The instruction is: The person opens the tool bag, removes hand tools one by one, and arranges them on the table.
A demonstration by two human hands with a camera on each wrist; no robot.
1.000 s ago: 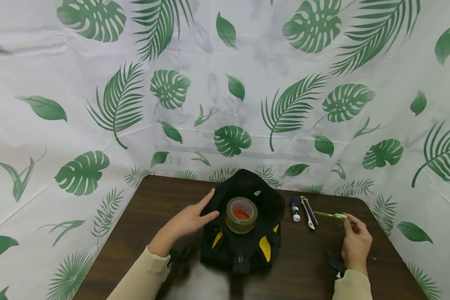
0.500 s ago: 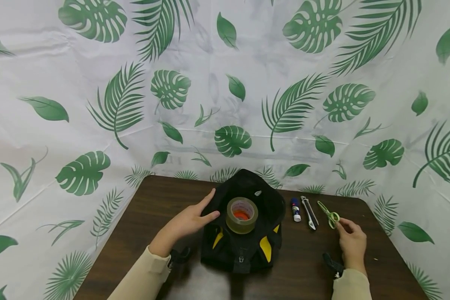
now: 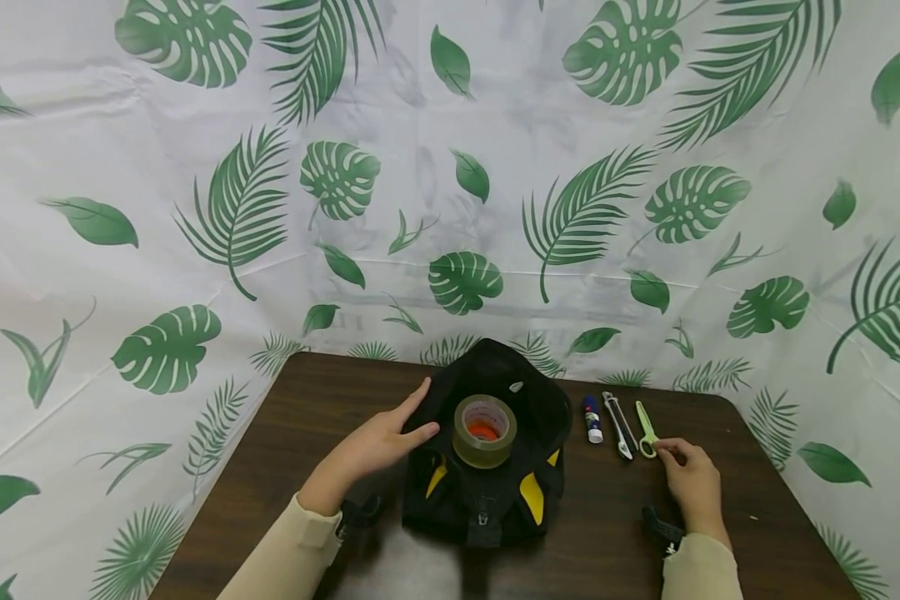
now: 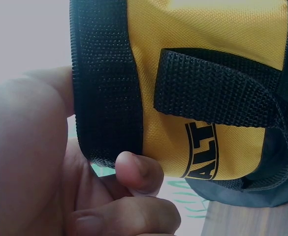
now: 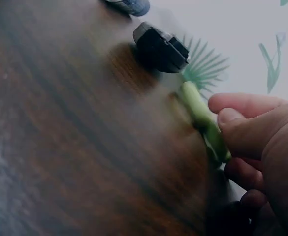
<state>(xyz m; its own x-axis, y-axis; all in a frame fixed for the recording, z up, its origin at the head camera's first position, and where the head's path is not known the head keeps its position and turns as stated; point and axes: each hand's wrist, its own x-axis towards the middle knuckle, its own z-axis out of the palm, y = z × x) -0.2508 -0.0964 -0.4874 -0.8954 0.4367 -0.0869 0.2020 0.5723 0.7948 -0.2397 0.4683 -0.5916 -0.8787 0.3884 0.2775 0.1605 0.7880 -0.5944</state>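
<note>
My left hand (image 3: 378,446) grips the left rim of a black and yellow tool bag (image 3: 435,518). In the left wrist view, its fingers curl around the black edging (image 4: 107,88) beside a webbing loop (image 4: 208,88) and the letters "ALT". The bag's mouth gapes, and a roll of packing tape (image 3: 482,457) sits in it, with something orange visible through its core. On the right, my right hand (image 3: 693,482) pinches the handle of light green scissors (image 3: 647,432). They lie beside a utility knife (image 3: 619,425), blades toward the wall; the right wrist view shows the handle (image 5: 198,108) at my fingertips.
A blue and white glue stick (image 3: 592,419) lies between the bag and the knife. The dark wooden table (image 3: 607,533) ends at a white leaf-printed sheet (image 3: 420,208) behind and at the sides.
My right hand has moved left with the green scissors. They have turned from pointing left to pointing away, and now lie alongside the utility knife. The left hand and bag stay put.
</note>
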